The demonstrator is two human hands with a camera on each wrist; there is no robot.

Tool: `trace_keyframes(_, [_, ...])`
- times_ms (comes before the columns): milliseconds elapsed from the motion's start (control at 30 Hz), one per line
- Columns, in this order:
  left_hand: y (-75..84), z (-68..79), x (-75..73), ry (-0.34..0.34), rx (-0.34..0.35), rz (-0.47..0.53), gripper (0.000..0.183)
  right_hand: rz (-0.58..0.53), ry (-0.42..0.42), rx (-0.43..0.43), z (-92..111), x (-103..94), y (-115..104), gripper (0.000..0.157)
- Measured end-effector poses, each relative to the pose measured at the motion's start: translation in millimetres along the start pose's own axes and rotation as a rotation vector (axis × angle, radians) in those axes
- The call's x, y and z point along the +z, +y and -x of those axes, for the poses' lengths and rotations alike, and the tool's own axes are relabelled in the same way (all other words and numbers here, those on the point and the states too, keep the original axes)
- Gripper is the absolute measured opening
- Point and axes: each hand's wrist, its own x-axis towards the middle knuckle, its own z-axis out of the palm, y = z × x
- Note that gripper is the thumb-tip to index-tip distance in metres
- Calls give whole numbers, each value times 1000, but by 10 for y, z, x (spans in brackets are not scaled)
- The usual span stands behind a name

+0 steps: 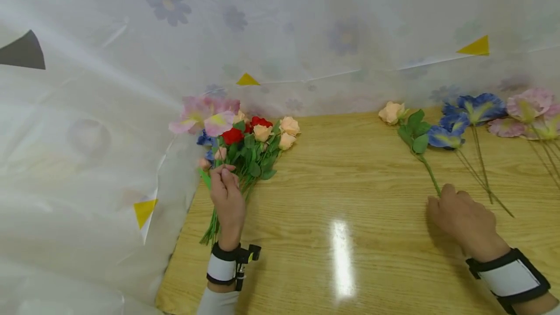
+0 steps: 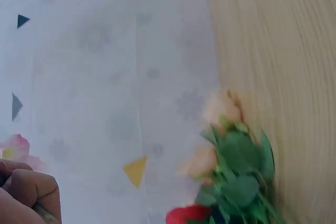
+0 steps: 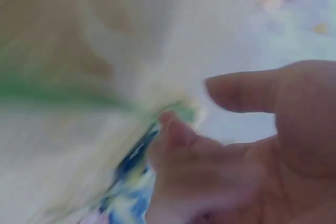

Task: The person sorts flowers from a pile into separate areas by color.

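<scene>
In the head view my left hand [image 1: 228, 201] is raised over a bunch of artificial flowers at the table's left and pinches the thin stem of a pink flower [image 1: 205, 115]. Beneath it, the bunch [image 1: 253, 154] of red and peach roses with green leaves lies on the table, with blue petals partly hidden behind. To the right, my right hand [image 1: 464, 221] is at the lower stem of a single peach rose [image 1: 392, 112]. In the right wrist view its thumb stands apart from the fingers [image 3: 194, 166], and a blurred green stem [image 3: 47, 95] shows beyond them.
Blue flowers [image 1: 448, 132] on thin crossed stems lie beside the single rose. Farther right are loose pink flowers [image 1: 531, 106]. A translucent patterned plastic sheet [image 1: 306, 38] hangs along the wooden table's [image 1: 332, 174] back and left edges.
</scene>
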Motion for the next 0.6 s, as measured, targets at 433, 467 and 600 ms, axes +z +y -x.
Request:
trace_keyframes(433, [589, 339, 749, -480, 21, 550, 21, -636, -223, -621, 210, 246, -1203, 30])
trace_keyframes(467, [624, 357, 787, -515, 26, 566, 20, -678, -247, -638, 223, 258, -1258, 31])
trace_keyframes(600, [801, 396, 884, -605, 90, 567, 18, -836, -310, -711, 262, 279, -1385, 33])
